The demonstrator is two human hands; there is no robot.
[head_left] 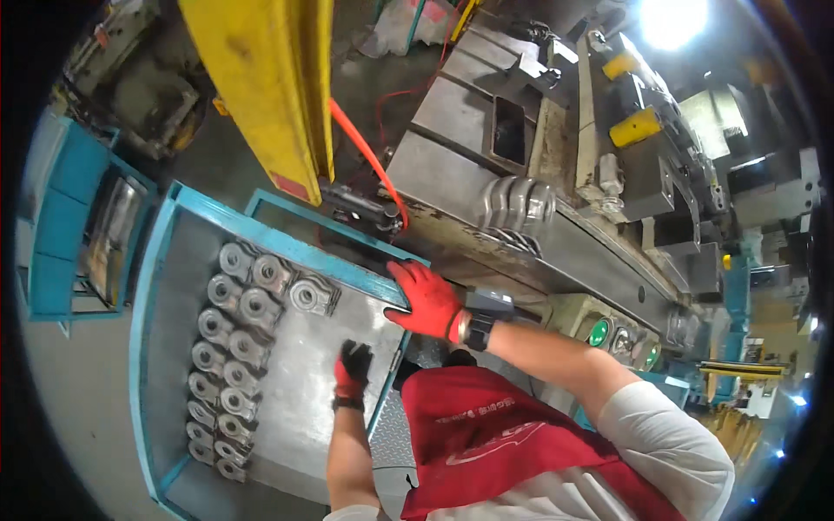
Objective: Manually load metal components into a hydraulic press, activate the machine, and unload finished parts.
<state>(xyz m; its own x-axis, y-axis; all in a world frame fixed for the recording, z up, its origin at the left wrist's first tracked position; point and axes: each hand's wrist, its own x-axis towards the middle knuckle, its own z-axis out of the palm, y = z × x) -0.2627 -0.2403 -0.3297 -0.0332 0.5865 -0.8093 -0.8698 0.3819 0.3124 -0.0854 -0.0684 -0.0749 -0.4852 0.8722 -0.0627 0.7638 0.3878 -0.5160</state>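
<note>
Grey ring-ended metal parts [254,351], mostly 2 columns, in blue-rimmed tray [304,399]; rings leftward, long axes roughly left-right. Left hand [353,366]: finger spacing unclear. Right hand [427,300] at rim, thumb apart.

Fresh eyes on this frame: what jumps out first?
The thick yellow beam, top, left of centre. Then the gloved hands: the right hand at the tray's blue rim, the left hand over the tray. Metal parts line its left side.
</note>
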